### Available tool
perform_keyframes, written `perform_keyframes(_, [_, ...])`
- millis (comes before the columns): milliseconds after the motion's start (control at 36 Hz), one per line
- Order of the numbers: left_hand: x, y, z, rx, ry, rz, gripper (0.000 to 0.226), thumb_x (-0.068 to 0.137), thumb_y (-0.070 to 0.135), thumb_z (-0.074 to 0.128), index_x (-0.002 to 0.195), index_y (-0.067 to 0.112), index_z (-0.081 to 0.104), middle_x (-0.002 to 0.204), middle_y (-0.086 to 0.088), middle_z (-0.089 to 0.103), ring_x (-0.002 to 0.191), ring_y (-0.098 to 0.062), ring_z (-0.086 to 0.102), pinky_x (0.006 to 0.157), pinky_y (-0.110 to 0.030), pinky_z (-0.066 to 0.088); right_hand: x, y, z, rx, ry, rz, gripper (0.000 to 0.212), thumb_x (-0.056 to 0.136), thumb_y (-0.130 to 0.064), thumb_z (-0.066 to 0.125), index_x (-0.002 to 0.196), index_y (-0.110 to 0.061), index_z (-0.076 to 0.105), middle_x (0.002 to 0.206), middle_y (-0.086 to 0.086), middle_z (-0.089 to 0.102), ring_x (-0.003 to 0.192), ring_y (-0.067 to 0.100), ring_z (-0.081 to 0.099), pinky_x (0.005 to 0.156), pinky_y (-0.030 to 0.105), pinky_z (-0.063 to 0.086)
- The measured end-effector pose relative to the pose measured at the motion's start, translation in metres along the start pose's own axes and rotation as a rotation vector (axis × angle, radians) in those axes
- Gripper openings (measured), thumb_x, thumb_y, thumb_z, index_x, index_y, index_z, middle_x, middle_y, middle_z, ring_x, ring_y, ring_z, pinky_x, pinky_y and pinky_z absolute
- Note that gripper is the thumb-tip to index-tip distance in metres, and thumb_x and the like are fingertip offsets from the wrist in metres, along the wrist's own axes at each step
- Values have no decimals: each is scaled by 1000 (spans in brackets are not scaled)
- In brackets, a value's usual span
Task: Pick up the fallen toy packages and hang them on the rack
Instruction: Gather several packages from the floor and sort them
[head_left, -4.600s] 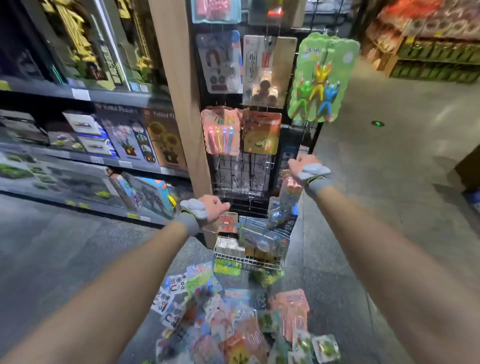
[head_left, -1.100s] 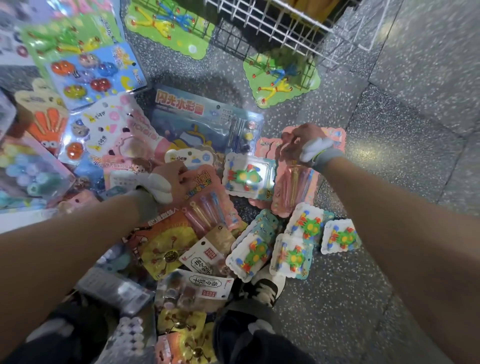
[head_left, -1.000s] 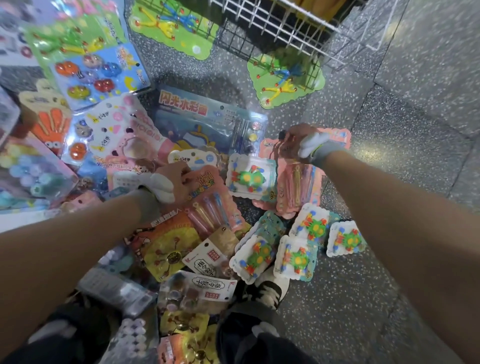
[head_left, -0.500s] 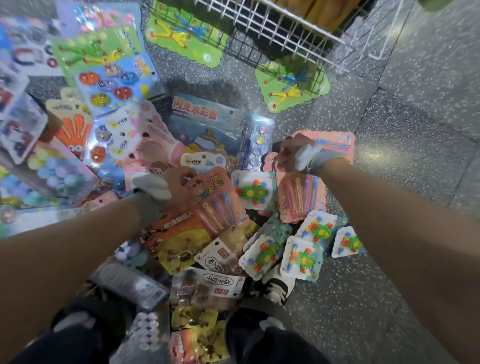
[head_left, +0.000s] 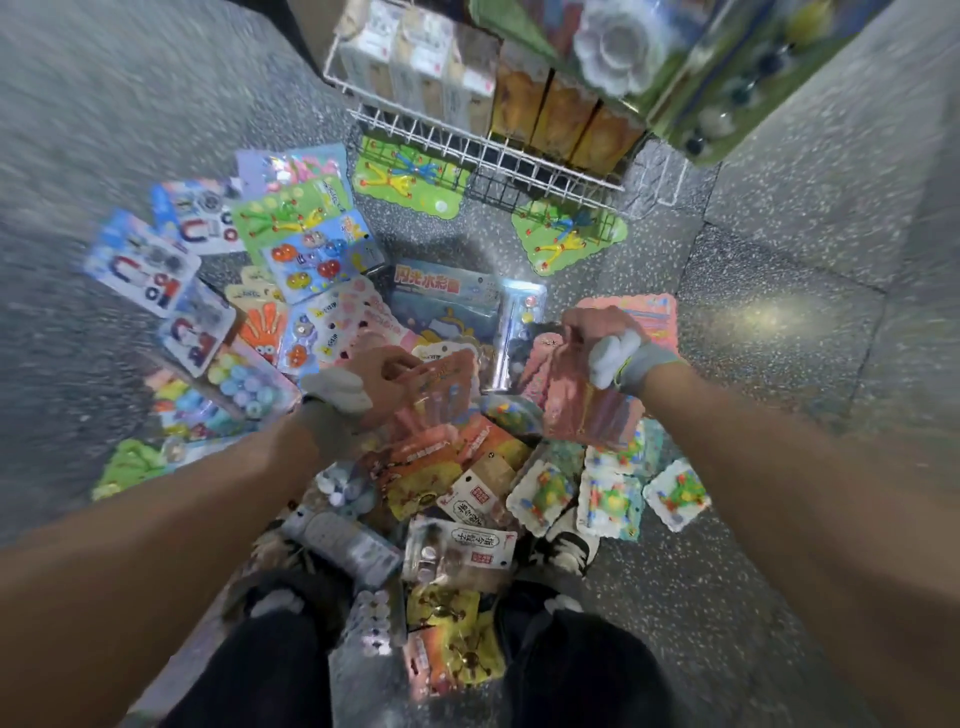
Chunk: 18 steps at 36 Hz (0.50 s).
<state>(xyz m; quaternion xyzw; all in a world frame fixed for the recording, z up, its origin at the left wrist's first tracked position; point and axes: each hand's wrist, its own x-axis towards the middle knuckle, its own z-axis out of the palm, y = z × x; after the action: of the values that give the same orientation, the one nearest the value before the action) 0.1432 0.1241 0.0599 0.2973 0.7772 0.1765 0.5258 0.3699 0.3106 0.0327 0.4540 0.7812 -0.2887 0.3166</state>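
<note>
Right hand (head_left: 592, 332) clamps its curled fingers on the top edge of a pink package (head_left: 592, 415), which hangs tilted from the grip above the heap. The left hand (head_left: 382, 376) pinches the top of a red package (head_left: 447, 384) between thumb and fingers at the middle of the heap. Motion blur hides whether that one is clear of the packages under it. Both wrists wear grey bands.

Scattered toy packages (head_left: 311, 270) cover the speckled floor (head_left: 779, 338) in front of the crouching person, whose black-and-white shoe (head_left: 563, 551) shows among them. A blue paint set (head_left: 447, 301) lies just beyond the 2 hands, and small white-edged cards (head_left: 608, 504) lie under the right forearm.

At the foot of the rack, a white wire basket (head_left: 467, 140) holds upright boxes. A green package (head_left: 405, 176) lies on the floor partly beneath the basket, and a second green package (head_left: 566, 241) lies to its right.
</note>
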Motion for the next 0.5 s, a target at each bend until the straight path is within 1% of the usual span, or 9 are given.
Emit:
perform_keyframes(83, [-15, 12, -16, -52, 7, -7, 5, 88, 20, 73, 91, 18, 70, 70, 6, 61, 71, -19, 59, 64, -22, 48, -20, -16, -20, 44, -8, 30, 33, 79, -26, 73, 108, -15, 62, 102, 8, 62, 92, 24, 59, 75, 26, 40])
perform_keyframes(139, [-29, 26, -33, -148, 10, -22, 14, 82, 25, 78, 80, 29, 65, 68, 3, 62, 72, -25, 60, 72, -35, 52, -43, -36, -43, 73, -28, 60, 25, 83, -22, 68, 99, -5, 59, 94, 17, 59, 84, 12, 52, 65, 21, 34])
perform_keyframes(167, [-42, 38, -46, -133, 10, -27, 16, 81, 28, 78, 79, 33, 63, 68, 3, 62, 71, -26, 60, 72, -39, 53, -51, -46, -54, 70, -30, 29, 22, 86, -16, 61, 94, 2, 53, 123, 31, 52, 81, 10, 49, 57, 20, 30])
perform_keyframes(194, [-43, 40, -46, -136, 6, -25, 15, 82, 32, 77, 79, 35, 62, 68, 5, 63, 69, -25, 60, 69, -38, 53, -56, -51, -58, 55, -31, -2, 21, 89, -12, 55, 94, -24, 39, 111, -5, 27, 77, 10, 44, 50, 22, 27])
perform_keyframes(222, [-53, 49, -53, -129, 4, -22, 13, 84, 32, 76, 79, 34, 63, 69, 6, 63, 67, -23, 60, 65, -34, 51, -60, -55, -64, 59, -18, -10, 39, 89, -9, 55, 118, 13, 40, 122, 31, 50, 77, 11, 41, 50, 25, 26])
perform_keyframes(250, [-63, 58, -62, -145, 14, -12, 11, 86, 29, 74, 81, 31, 64, 69, 7, 63, 65, -20, 60, 61, -29, 50, -78, -67, -79, 45, -27, -5, 13, 87, -8, 59, 93, -5, 47, 90, 16, 55, 79, 12, 41, 54, 26, 27])
perform_keyframes(306, [-75, 69, -67, -143, 48, -6, 3, 91, 22, 69, 89, 20, 67, 68, 7, 62, 57, -11, 59, 52, -22, 48, -96, -77, -91, 33, 2, -59, 25, 80, -6, 66, 92, -16, 47, 89, 4, 53, 80, 14, 44, 58, 26, 31])
perform_keyframes(361, [-92, 83, -81, -150, 71, -7, 7, 92, 22, 67, 96, 16, 69, 67, 8, 62, 50, -7, 55, 46, -20, 46, -117, -93, -109, 86, 25, -90, 23, 79, -1, 64, 93, -12, 51, 91, 7, 56, 79, 15, 44, 53, 24, 32])
perform_keyframes(500, [-121, 99, -113, -57, 55, 20, 8, 95, 22, 62, 99, 20, 68, 73, 7, 61, 60, -8, 53, 47, -14, 41, -153, -125, -136, 63, 45, -130, 26, 83, -8, 66, 107, -11, 56, 103, 7, 63, 73, 17, 49, 53, 19, 34])
